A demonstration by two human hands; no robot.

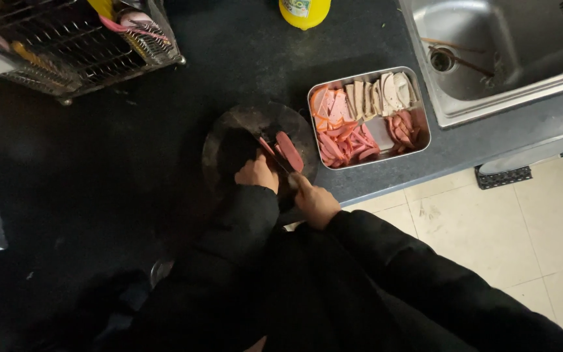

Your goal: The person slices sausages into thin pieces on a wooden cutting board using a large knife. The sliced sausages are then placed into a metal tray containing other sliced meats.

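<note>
Your left hand [256, 173] curls its fingers down on the pink sausage [288, 151] lying on the round dark board [229, 130]; your right hand [314, 201] grips a knife handle just right of it, left of the metal tray [425, 140]

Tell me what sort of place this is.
Most likely a kitchen, perhaps a home one: a steel sink set in a dark counter, a wire dish rack, and a round cutting board beside a metal tray of sliced sausage.

pink sausage [289, 151], sliced, on round board [229, 130]
</note>
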